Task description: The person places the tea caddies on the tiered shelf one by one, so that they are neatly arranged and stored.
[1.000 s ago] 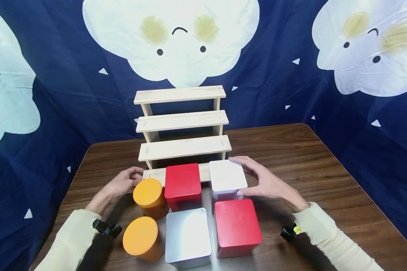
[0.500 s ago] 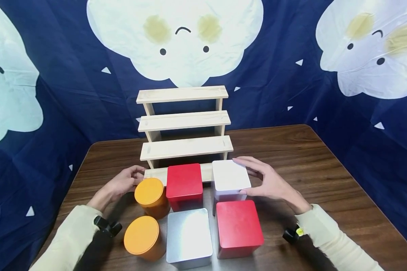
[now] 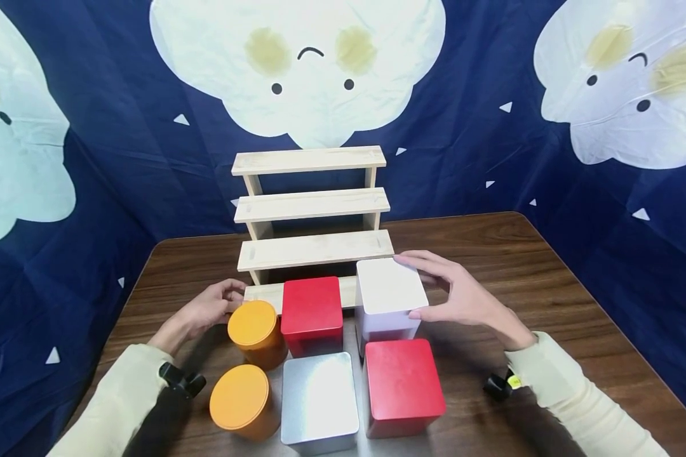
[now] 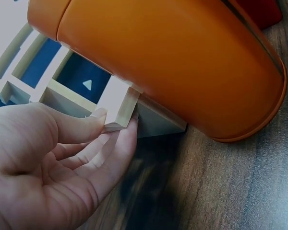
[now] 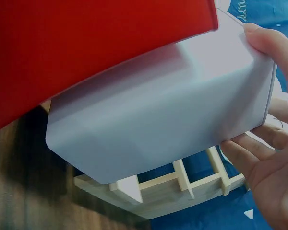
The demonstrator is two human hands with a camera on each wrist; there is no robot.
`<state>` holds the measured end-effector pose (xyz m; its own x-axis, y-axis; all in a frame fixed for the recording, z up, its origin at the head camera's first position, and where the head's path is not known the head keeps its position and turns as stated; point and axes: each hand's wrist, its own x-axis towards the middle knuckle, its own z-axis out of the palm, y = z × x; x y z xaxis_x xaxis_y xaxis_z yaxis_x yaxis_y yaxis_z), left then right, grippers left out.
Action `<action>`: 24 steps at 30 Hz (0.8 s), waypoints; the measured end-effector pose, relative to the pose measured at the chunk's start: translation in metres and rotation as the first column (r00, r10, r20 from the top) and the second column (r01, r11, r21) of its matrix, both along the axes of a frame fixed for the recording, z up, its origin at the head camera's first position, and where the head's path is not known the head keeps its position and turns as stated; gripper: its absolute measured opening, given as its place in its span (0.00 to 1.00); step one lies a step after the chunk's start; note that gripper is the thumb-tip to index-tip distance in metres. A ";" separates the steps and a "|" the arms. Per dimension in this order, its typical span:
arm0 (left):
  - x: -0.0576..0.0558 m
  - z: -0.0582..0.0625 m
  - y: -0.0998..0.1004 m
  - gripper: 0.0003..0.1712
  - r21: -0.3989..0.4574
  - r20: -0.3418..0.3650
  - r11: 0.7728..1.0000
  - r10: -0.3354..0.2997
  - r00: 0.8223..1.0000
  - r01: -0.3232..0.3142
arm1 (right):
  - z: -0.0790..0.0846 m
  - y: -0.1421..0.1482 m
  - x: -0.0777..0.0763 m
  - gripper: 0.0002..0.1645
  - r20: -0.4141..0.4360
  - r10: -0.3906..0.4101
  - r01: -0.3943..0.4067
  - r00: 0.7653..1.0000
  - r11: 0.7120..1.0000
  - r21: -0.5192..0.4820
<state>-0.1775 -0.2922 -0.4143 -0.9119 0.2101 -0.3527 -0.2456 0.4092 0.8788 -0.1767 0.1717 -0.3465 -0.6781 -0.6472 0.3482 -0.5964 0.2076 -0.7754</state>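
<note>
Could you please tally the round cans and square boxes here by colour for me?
Orange cans: 2
Red boxes: 2
Silver box: 1
White box: 1
Total: 6

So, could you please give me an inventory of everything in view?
White box: 1, white, in the right hand
Red boxes: 2, red, one left of the white box, one nearer the camera
Silver box: 1, silver, front row centre
Orange canisters: 2, orange, left of the boxes
Stepped stand: 1, pale wood, behind the containers
Table: 1, brown, beneath
Backdrop: navy with white clouds and triangles, around the table
Wrist devices: 2, black, one per wrist
Sleeves: 2, cream, both arms
Left hand: 1, pinching the stand's lowest step
Right hand: 1, gripping the white box
</note>
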 end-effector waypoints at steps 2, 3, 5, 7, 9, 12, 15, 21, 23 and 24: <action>0.000 0.000 -0.001 0.28 -0.002 0.002 1.000 0.000 1.000 0.000 | 0.005 -0.001 0.000 0.47 -0.007 0.000 0.000 1.000 1.000 0.001; 0.000 0.000 -0.001 0.28 -0.002 0.004 1.000 0.002 1.000 -0.002 | 0.007 -0.001 0.000 0.48 -0.009 0.000 0.000 1.000 1.000 0.001; -0.001 0.000 -0.001 0.28 0.000 0.010 1.000 0.002 1.000 -0.002 | 0.012 -0.002 -0.001 0.48 -0.026 -0.003 0.003 1.000 1.000 0.003; -0.001 0.000 -0.002 0.29 -0.003 0.011 1.000 -0.001 1.000 0.001 | 0.015 -0.003 -0.002 0.48 -0.037 -0.004 0.004 0.999 1.000 0.002; -0.001 0.001 -0.002 0.29 -0.003 0.012 1.000 -0.003 1.000 0.003 | 0.019 -0.004 -0.003 0.48 -0.048 -0.008 0.008 0.999 1.000 0.007; -0.001 0.001 -0.001 0.29 -0.009 0.013 1.000 -0.006 1.000 0.006 | 0.024 -0.005 -0.005 0.48 -0.049 -0.002 0.002 0.999 1.000 0.009; -0.001 0.001 -0.001 0.29 -0.011 0.021 1.000 -0.006 1.000 0.006 | 0.030 -0.005 -0.007 0.48 -0.069 0.000 0.001 0.998 1.000 0.015; -0.001 0.001 0.000 0.29 -0.014 0.037 1.000 -0.004 0.999 0.004 | 0.045 -0.003 -0.012 0.48 -0.135 0.000 0.002 0.991 1.000 0.015; -0.001 0.002 0.000 0.29 -0.017 0.042 1.000 -0.004 0.999 0.005 | 0.050 -0.004 -0.014 0.48 -0.143 0.001 0.001 0.990 1.000 0.010; -0.001 0.002 0.000 0.30 -0.018 0.045 1.000 -0.005 0.999 0.006 | 0.052 -0.004 -0.015 0.48 -0.144 0.001 0.000 0.990 1.000 0.007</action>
